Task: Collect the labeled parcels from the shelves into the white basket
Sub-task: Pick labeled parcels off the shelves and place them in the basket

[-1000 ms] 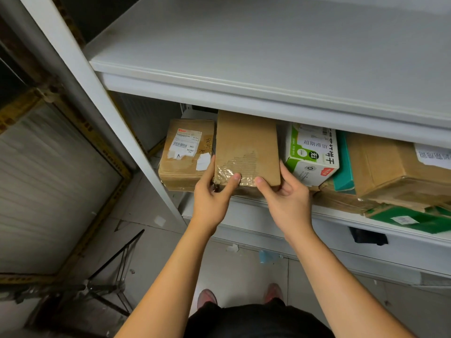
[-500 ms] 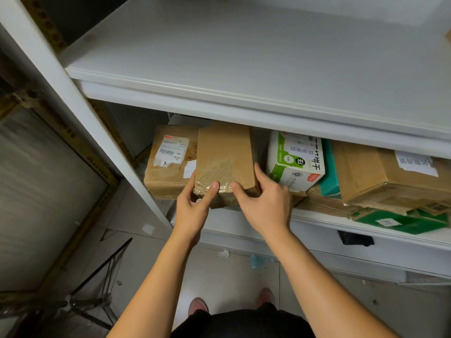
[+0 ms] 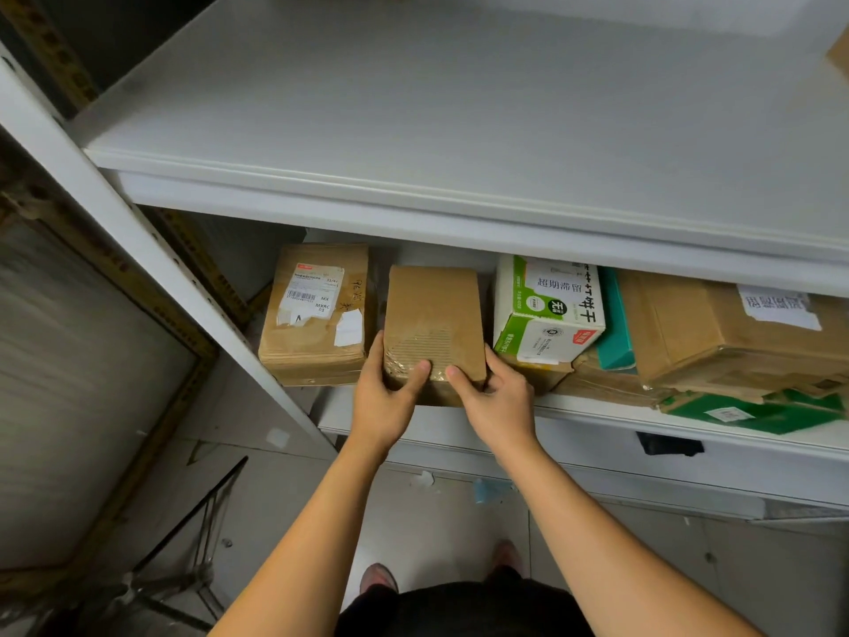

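Note:
A plain brown cardboard parcel with a taped near end sits at the front of the lower shelf. My left hand grips its near left corner, thumb on top. Gripping the near right corner is my right hand, its thumb also on top. No label shows on the parcel's upper face. To its left lies a brown parcel with a white shipping label. The white basket is out of view.
A green-and-white carton, a teal box, a large brown box with a label and a flat green box crowd the shelf to the right. The upper shelf overhangs. A white upright stands left. A black tripod stands on the floor.
The brown parcel has tipped down from a raised tilt to lie flatter on the shelf edge, both hands still holding its near end. The camera view shifted slightly.

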